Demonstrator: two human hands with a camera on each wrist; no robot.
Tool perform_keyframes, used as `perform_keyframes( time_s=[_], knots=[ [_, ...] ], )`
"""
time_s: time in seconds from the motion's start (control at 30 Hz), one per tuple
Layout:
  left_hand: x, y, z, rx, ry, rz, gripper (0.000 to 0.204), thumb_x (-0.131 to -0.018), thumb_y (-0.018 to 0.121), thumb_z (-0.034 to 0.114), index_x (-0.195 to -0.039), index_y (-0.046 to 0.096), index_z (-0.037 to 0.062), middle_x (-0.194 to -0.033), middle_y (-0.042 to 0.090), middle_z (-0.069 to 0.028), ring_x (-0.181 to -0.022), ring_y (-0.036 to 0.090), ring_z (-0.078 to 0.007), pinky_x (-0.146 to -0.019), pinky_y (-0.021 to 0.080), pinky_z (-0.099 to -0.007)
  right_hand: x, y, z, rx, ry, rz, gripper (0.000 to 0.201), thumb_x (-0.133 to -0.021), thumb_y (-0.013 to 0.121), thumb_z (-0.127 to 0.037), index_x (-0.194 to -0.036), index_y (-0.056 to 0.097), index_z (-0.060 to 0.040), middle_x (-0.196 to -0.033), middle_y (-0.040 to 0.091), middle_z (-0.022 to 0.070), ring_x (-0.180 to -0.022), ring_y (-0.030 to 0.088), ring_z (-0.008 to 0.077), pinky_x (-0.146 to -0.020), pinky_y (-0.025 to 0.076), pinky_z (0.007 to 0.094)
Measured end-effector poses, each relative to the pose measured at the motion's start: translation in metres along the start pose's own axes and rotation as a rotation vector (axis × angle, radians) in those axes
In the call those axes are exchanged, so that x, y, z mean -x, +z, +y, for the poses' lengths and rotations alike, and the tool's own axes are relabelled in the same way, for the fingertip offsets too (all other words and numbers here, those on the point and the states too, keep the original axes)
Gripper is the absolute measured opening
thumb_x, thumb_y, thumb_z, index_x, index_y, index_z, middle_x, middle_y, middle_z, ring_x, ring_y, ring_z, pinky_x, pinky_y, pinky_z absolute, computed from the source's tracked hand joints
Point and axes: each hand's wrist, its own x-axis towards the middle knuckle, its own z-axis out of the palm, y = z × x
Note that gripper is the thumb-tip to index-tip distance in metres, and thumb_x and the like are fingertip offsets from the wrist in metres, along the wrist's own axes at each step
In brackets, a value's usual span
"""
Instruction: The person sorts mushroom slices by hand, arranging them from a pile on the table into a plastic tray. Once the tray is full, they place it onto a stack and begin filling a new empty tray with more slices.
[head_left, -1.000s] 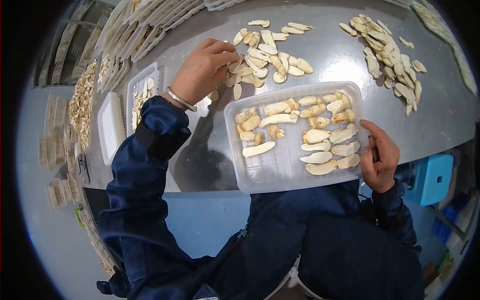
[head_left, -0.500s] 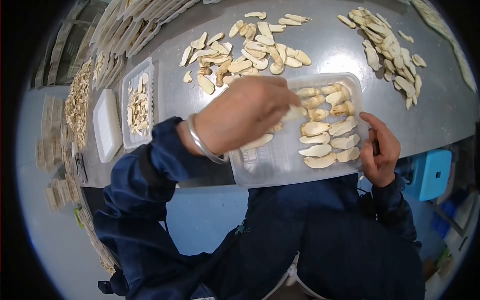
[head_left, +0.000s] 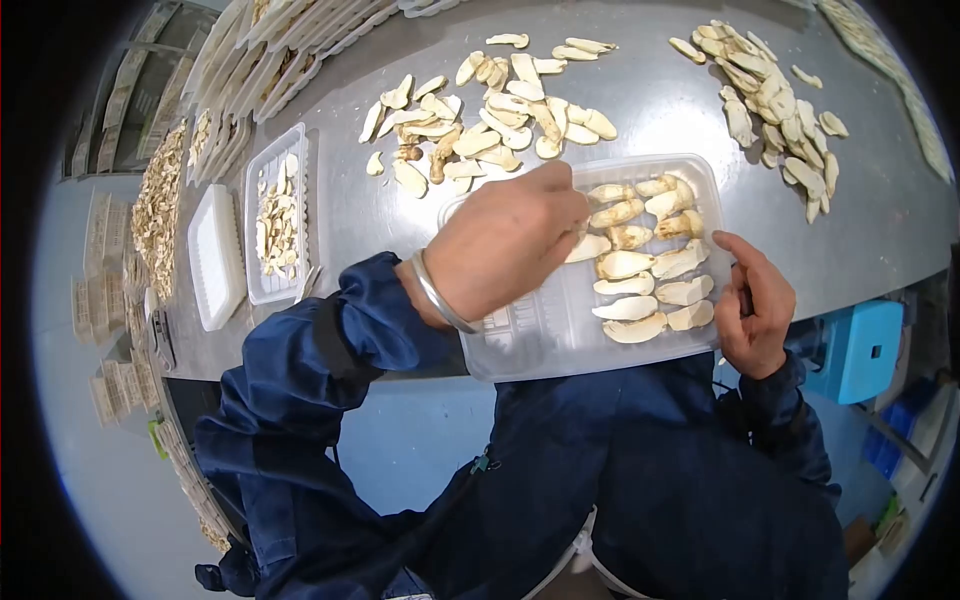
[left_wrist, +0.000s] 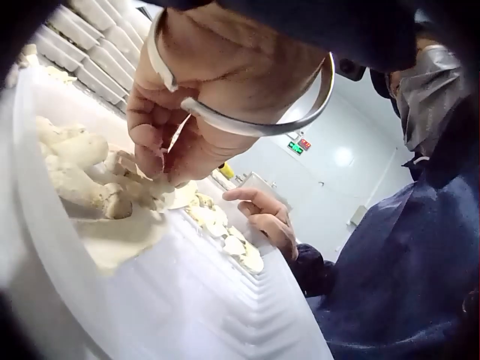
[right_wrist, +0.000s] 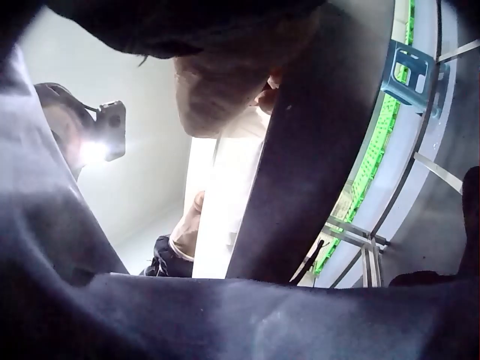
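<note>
A translucent plastic tray (head_left: 560,358) lies at the table's front edge, with sliced mushrooms (head_left: 625,264) set in rows on its right side. My left hand (head_left: 510,235), wearing a silver bangle, reaches over the tray's left half and hides what lies beneath. Its fingertips pinch a pale mushroom slice (head_left: 588,248) beside the row. From the left wrist view, the left hand (left_wrist: 202,97) is low among brown-ended mushroom pieces (left_wrist: 82,187). My right hand (head_left: 757,305) grips the tray's right rim, fingers curled and index finger lying along the edge. The right wrist view catches this hand (right_wrist: 217,97) against the bright tray wall.
Loose mushroom slices (head_left: 510,110) lie behind the tray, and another pile (head_left: 780,105) is at the back right. On the left are a smaller tray of chips (head_left: 275,220), a white tray (head_left: 213,255) and stacked trays (head_left: 290,60). A blue stool (head_left: 860,350) stands below right.
My left hand has left the loose pile and come right and toward me, over the tray, with a mushroom slice. My right hand stays on the tray's rim.
</note>
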Motion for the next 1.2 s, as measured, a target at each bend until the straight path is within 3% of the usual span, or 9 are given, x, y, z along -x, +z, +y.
perform_keyframes(
  time_s=[0.13, 0.23, 0.33, 0.47, 0.6, 0.7, 1.03, 1.17, 1.2],
  knots=[
    [-0.026, -0.034, -0.061, -0.25, 0.068, 0.316, 0.014, -0.083, 0.065, 0.004, -0.097, 0.067, 0.0012, -0.082, 0.065, -0.0107, -0.07, 0.063, -0.0196, -0.063, 0.05, -0.0316, 0.0, 0.0, 0.0, 0.0, 0.002, -0.002, 0.05, -0.064, 0.051, 0.003, -0.112, 0.063, 0.0054, -0.058, 0.044, 0.0049, -0.049, 0.043, 0.0172, -0.048, 0.036, 0.0312],
    [-0.051, -0.066, -0.097, -0.345, -0.168, 0.211, 0.022, -0.08, 0.064, 0.004, -0.101, 0.068, 0.0022, -0.093, 0.069, -0.0091, -0.082, 0.065, -0.0237, -0.075, 0.051, -0.0324, 0.0, 0.0, 0.0, -0.008, 0.005, -0.001, 0.05, -0.064, 0.051, 0.002, -0.112, 0.063, 0.0054, -0.058, 0.044, 0.005, -0.049, 0.043, 0.0172, -0.048, 0.036, 0.0313],
    [-0.069, -0.059, -0.14, -0.495, 0.227, 0.222, 0.026, -0.077, 0.062, 0.002, -0.103, 0.068, 0.0042, -0.1, 0.068, -0.0097, -0.093, 0.063, -0.0282, -0.083, 0.05, -0.0366, -0.001, -0.001, 0.001, 0.0, -0.009, 0.002, 0.049, -0.064, 0.051, 0.002, -0.112, 0.064, 0.0053, -0.058, 0.045, 0.0051, -0.049, 0.043, 0.0173, -0.048, 0.036, 0.0314],
    [-0.071, -0.055, -0.133, -0.512, 0.032, 0.052, 0.027, -0.076, 0.062, 0.001, -0.102, 0.068, 0.0057, -0.104, 0.067, -0.0104, -0.099, 0.06, -0.0309, -0.089, 0.048, -0.0387, -0.001, -0.001, 0.001, -0.002, -0.016, 0.001, 0.048, -0.065, 0.051, 0.001, -0.111, 0.064, 0.0052, -0.058, 0.046, 0.0056, -0.049, 0.044, 0.0175, -0.048, 0.037, 0.0315],
    [-0.064, -0.054, -0.14, -0.448, 0.007, 0.181, 0.025, -0.082, 0.063, 0.005, -0.106, 0.067, 0.0038, -0.1, 0.068, -0.012, -0.088, 0.065, -0.0296, -0.079, 0.052, -0.0353, -0.001, -0.001, 0.0, 0.014, -0.01, -0.009, 0.048, -0.065, 0.051, 0.001, -0.111, 0.064, 0.0055, -0.059, 0.047, 0.0062, -0.049, 0.044, 0.0176, -0.048, 0.037, 0.0314],
    [-0.059, -0.065, -0.135, -0.403, -0.129, 0.197, 0.022, -0.085, 0.063, 0.007, -0.106, 0.067, 0.0029, -0.097, 0.069, -0.0126, -0.082, 0.067, -0.0261, -0.075, 0.052, -0.0322, 0.0, -0.001, 0.0, 0.011, -0.004, -0.003, 0.049, -0.064, 0.051, 0.001, -0.111, 0.064, 0.0058, -0.059, 0.048, 0.0064, -0.049, 0.044, 0.0176, -0.048, 0.037, 0.0314],
    [-0.044, -0.098, -0.147, -0.057, -0.221, 0.142, 0.022, -0.092, 0.062, 0.01, -0.112, 0.066, 0.0013, -0.088, 0.066, -0.0017, -0.084, 0.062, -0.0074, -0.076, 0.05, -0.0226, 0.0, 0.0, 0.0, 0.018, -0.003, 0.002, 0.049, -0.063, 0.05, 0.002, -0.11, 0.064, 0.0063, -0.058, 0.045, 0.0056, -0.048, 0.043, 0.0172, -0.048, 0.036, 0.0309],
    [-0.031, -0.107, -0.099, 0.198, -0.216, 0.118, 0.019, -0.091, 0.063, 0.006, -0.11, 0.066, 0.0044, -0.087, 0.066, -0.0018, -0.081, 0.061, -0.0059, -0.072, 0.05, -0.0214, 0.0, 0.0, -0.001, 0.016, 0.0, 0.004, 0.049, -0.063, 0.05, 0.002, -0.111, 0.064, 0.0059, -0.058, 0.044, 0.0051, -0.048, 0.042, 0.017, -0.048, 0.036, 0.0308],
    [-0.025, -0.104, -0.08, 0.231, -0.256, -0.006, 0.018, -0.09, 0.063, 0.005, -0.108, 0.066, 0.004, -0.086, 0.067, -0.0026, -0.08, 0.062, -0.0066, -0.071, 0.05, -0.0222, 0.0, 0.0, -0.001, 0.017, 0.003, 0.004, 0.049, -0.064, 0.05, 0.002, -0.111, 0.064, 0.0057, -0.058, 0.044, 0.005, -0.048, 0.042, 0.0169, -0.048, 0.035, 0.0306]
  ],
)
